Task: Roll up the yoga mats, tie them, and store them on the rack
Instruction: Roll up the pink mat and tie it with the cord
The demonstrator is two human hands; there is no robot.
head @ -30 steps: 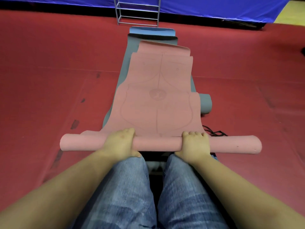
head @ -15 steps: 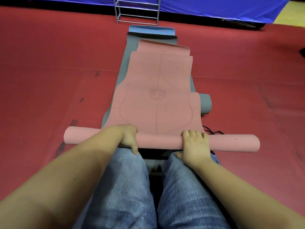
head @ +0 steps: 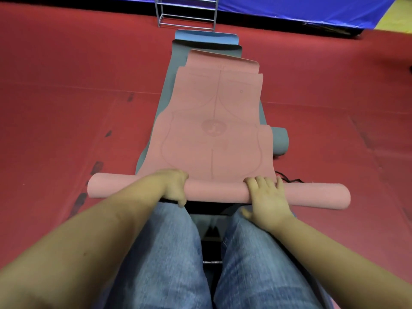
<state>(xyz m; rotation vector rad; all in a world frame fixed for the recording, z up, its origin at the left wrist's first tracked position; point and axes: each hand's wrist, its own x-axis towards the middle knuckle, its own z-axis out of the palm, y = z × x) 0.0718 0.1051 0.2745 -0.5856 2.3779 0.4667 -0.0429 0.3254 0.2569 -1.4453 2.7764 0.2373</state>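
Head view: left hand (head: 172, 186) curls over the pink mat (head: 214, 134) roll (thumb under near side); right hand (head: 267, 197) presses flat on it, fingers spread.

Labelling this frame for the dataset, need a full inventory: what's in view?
pink rubber yoga mat: 1, pink, centre, near end rolled
grey yoga mat: 1, grey, under pink, rolled part at right
blue yoga mat: 1, blue, bottom of stack, far edge showing
metal wire rack: 1, silver, far end
black cord: 1, black, right of roll
red floor: red, all around
blue tarp: blue, far wall
hands: left grips roll; right presses on roll
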